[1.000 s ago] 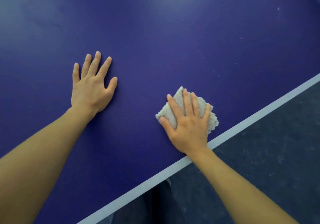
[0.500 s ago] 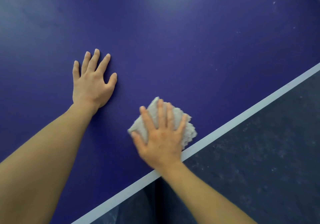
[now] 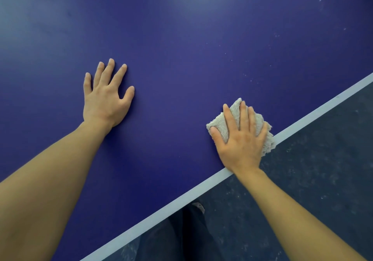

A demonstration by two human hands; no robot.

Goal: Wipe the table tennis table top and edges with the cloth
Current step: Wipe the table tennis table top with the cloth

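Right hand: flat, fingers straight and slightly spread, palm pressing down on the cloth. Nothing is clenched or pinched. Judged reason: an even press over a wide patch, so the cloth slides rather than bunches.
Cloth position: on the table tennis table, at its near edge. Its right corner lies over the white edge line and pokes just past it.
Cloth look: pale beige, nubbly terry pile, folded into a thick pad slightly bigger than the palm, with ragged fuzzy borders.
Heel of right hand: sits on the white edge line, so the edge strip appears to be the part in hand.
Left hand: flat on the blue top, fingers fanned, holding nothing, well apart from the cloth and farther in from the near edge. Probably a brace for leaning over.
Table top: deep blue, matt, soft glare toward the far side.
Specks: pale flecks scattered towards the far right, not yet wiped by the look of it.
Floor: dark, mottled, beyond the near edge.
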